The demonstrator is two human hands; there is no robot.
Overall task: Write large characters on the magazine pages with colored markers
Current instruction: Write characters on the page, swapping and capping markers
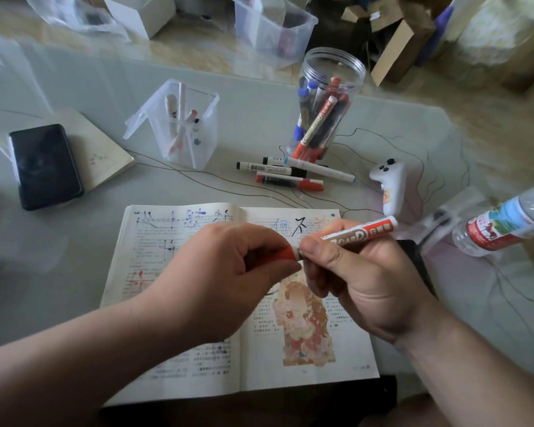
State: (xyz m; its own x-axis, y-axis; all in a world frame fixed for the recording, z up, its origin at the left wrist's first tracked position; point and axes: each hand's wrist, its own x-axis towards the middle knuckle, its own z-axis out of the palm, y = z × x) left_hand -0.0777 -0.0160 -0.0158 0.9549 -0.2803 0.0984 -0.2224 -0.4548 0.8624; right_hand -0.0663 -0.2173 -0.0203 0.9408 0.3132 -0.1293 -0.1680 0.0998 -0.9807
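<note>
An open magazine point(179, 349) lies on the table in front of me, with large blue, black and red characters along its upper part and a colour picture on the right page. Above it my right hand point(361, 285) grips the barrel of a red whiteboard marker point(361, 234). My left hand point(228, 278) pinches the marker's red cap point(287, 252) at the barrel's end. I cannot tell whether the cap is seated or slightly off.
Several loose markers point(290, 175) lie behind the magazine. A round clear jar of markers point(324, 109) and a square clear pen holder point(182, 127) stand further back. A phone point(43, 164) on a notebook lies left; a white controller point(389, 183) and a water bottle point(506, 220) are right.
</note>
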